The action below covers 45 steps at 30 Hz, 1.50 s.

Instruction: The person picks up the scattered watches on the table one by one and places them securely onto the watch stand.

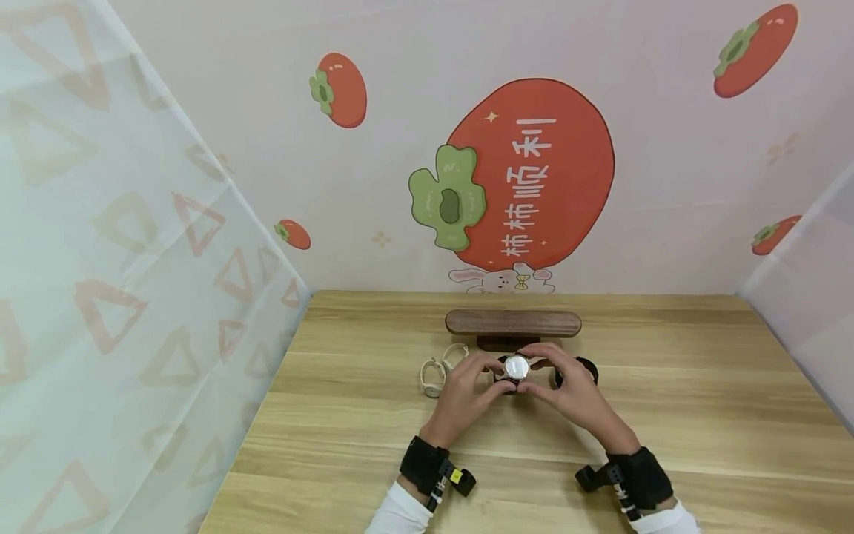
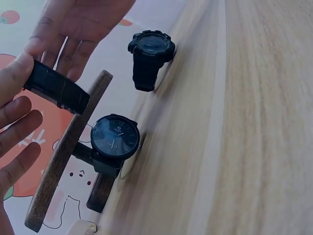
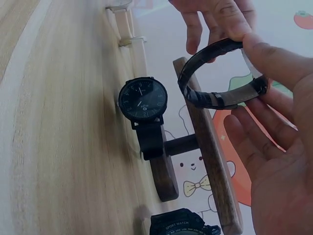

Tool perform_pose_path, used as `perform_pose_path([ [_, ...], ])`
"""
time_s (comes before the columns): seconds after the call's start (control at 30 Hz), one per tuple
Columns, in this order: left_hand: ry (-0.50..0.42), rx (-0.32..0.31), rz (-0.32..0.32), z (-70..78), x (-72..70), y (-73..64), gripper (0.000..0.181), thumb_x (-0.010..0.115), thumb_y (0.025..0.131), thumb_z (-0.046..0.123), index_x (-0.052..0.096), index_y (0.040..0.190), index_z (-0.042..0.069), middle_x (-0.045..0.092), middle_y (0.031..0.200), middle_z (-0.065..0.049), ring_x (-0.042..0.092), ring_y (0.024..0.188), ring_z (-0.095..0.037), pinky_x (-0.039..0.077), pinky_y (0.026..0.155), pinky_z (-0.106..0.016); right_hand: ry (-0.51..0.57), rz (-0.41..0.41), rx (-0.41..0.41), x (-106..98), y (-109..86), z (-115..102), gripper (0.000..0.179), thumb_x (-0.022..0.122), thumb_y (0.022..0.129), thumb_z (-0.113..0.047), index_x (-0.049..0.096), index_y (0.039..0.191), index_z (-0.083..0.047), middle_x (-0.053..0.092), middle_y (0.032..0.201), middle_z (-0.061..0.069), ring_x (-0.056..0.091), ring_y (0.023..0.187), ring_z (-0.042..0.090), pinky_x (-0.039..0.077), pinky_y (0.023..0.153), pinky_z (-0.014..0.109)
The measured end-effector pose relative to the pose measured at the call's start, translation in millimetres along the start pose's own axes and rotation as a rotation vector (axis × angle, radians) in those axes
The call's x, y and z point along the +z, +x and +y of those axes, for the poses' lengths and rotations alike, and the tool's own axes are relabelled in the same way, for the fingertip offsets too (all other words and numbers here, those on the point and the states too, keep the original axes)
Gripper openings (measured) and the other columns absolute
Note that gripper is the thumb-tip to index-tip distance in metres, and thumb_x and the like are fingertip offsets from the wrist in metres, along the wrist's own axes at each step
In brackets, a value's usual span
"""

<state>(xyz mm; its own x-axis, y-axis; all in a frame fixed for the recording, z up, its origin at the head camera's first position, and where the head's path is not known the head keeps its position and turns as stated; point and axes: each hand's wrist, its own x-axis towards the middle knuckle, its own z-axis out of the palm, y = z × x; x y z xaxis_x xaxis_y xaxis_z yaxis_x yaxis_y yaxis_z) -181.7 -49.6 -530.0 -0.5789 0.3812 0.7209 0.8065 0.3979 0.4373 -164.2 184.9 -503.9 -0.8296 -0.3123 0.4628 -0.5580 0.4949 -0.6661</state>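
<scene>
Both hands hold a wristwatch (image 1: 517, 367) with a pale round dial and black strap, raised just in front of a dark wooden watch stand (image 1: 514, 323). My left hand (image 1: 462, 393) pinches its left side between thumb and finger. On the other side, my right hand (image 1: 579, 397) grips it with thumb and forefinger. The strap is bent into a loop (image 3: 198, 100) in the right wrist view. A black-dialled watch (image 2: 115, 137) stands on the table below the hands, mostly hidden by them from the head.
Light-strapped watches (image 1: 432, 389) stand on the wooden table (image 1: 360, 452) left of the hands. A black sport watch (image 2: 150, 54) stands to the right, partly behind my right hand in the head view. A persimmon-printed cloth wall (image 1: 373, 170) rises behind the table.
</scene>
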Motion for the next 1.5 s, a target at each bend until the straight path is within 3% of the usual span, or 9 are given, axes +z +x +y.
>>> perform_pose_path([
  [0.2,-0.032,-0.031,-0.037,2.4,-3.5,0.7,0.034,0.085,0.091,0.02,0.069,0.118,0.008,0.072,0.113,-0.002,0.069,0.108,-0.014,0.061,0.096,-0.03,-0.014,0.0,-0.024,1,0.1,-2,0.058,0.09,0.085,-0.007,0.067,0.137,-0.017,0.069,0.132,0.003,0.07,0.108,0.021,0.062,0.089,0.032],
  [0.47,-0.052,-0.081,-0.113,5.1,-8.1,1.3,0.064,0.086,0.092,0.024,0.059,0.149,0.011,0.062,0.147,-0.006,0.06,0.139,-0.021,0.049,0.12,-0.032,0.029,-0.066,-0.053,2,-1.4,-2,0.061,0.084,0.091,-0.004,0.062,0.147,-0.019,0.066,0.141,0.003,0.066,0.116,0.009,0.061,0.093,0.035],
  [0.67,-0.089,-0.096,-0.12,6.4,-8.1,1.0,0.06,0.086,0.093,0.022,0.061,0.147,0.012,0.062,0.143,-0.004,0.062,0.133,-0.02,0.053,0.116,-0.032,0.028,-0.077,-0.079,2,-1.9,-2,0.063,0.084,0.091,-0.002,0.062,0.149,-0.016,0.064,0.143,0.005,0.066,0.123,0.015,0.061,0.097,0.037],
  [0.9,-0.107,-0.089,-0.125,5.5,-6.2,0.7,0.061,0.086,0.092,0.021,0.061,0.147,0.011,0.062,0.139,-0.004,0.063,0.13,-0.02,0.054,0.114,-0.03,-0.029,-0.075,-0.063,-3,-2.6,-1,0.064,0.09,0.086,-0.009,0.066,0.145,-0.019,0.066,0.139,0.004,0.07,0.116,0.021,0.062,0.088,0.047],
  [1.07,-0.118,-0.104,-0.159,4.5,-6.9,4.1,0.063,0.084,0.091,0.023,0.061,0.148,0.011,0.062,0.14,-0.005,0.061,0.133,-0.021,0.052,0.116,-0.031,-0.048,-0.073,-0.051,-5,-2.1,-1,0.063,0.091,0.085,-0.01,0.067,0.143,-0.02,0.068,0.138,0.005,0.07,0.117,0.022,0.061,0.093,0.055],
  [1.2,-0.171,-0.088,-0.181,2.6,-13.5,12.2,0.053,0.072,0.103,0.03,0.059,0.15,0.009,0.063,0.14,-0.008,0.063,0.131,-0.022,0.055,0.113,-0.036,-0.033,-0.072,-0.054,-5,-2.0,1,0.061,0.09,0.086,-0.011,0.068,0.142,-0.019,0.069,0.136,0.003,0.071,0.114,0.018,0.061,0.094,0.05],
  [1.3,-0.163,-0.067,-0.149,-2.3,-19.5,21.1,0.042,0.064,0.109,0.029,0.062,0.145,0.008,0.066,0.135,-0.009,0.066,0.127,-0.022,0.057,0.11,-0.037,-0.023,-0.062,-0.062,-4,-1.2,2,0.058,0.09,0.086,-0.012,0.068,0.14,-0.017,0.069,0.134,0.002,0.071,0.111,0.015,0.062,0.092,0.05],
  [1.5,-0.022,-0.131,-0.034,-20.8,-31.4,34.3,0.028,0.074,0.101,0.012,0.073,0.128,0.005,0.07,0.127,-0.009,0.066,0.123,-0.025,0.058,0.108,-0.038,-0.032,-0.049,-0.062,-5,-0.9,2,0.058,0.091,0.085,-0.011,0.069,0.139,-0.014,0.07,0.133,0.002,0.071,0.108,0.013,0.061,0.09,0.051],
])
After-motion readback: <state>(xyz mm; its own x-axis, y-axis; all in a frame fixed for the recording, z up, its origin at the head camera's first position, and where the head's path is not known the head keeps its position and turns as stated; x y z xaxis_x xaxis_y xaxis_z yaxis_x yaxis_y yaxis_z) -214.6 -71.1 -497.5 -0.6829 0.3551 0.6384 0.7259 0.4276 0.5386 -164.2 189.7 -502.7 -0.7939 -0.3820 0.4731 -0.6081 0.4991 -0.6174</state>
